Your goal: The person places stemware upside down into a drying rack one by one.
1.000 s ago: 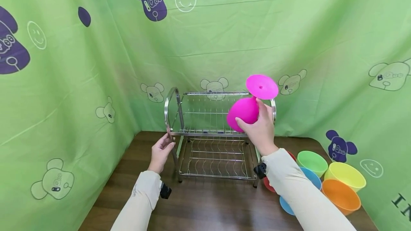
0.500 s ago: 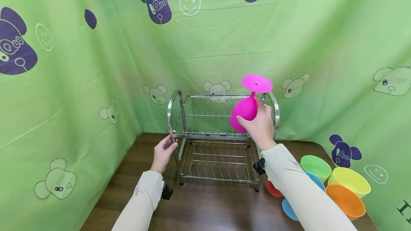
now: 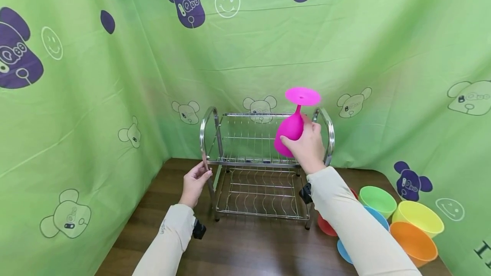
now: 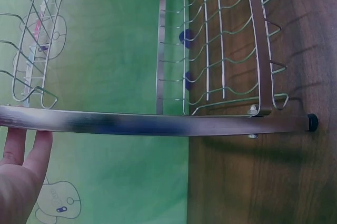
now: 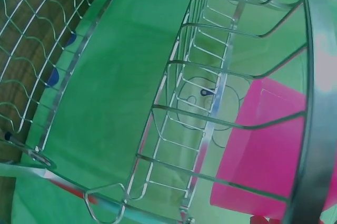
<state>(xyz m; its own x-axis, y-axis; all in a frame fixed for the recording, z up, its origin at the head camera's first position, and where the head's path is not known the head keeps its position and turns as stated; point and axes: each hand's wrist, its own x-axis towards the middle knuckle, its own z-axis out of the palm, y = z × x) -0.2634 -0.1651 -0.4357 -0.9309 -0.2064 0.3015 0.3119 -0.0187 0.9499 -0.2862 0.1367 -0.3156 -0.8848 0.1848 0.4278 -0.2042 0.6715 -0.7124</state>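
Right fingers (image 3: 307, 123) grip the pink goblet (image 3: 290, 130) right of centre, way more rack (image 3: 249, 164) room leftward; left fingers (image 3: 197, 168) hold the rack. Goblet's tilting less than a second ago.

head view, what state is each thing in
goblet: upside down, tilted
rack: upright
left hand: pinching the rack
right hand: gripping the goblet
green cup: mouth up
yellow cup: mouth up
orange cup: mouth up
blue cup: mouth up, partly hidden
red cup: mostly hidden, can't tell
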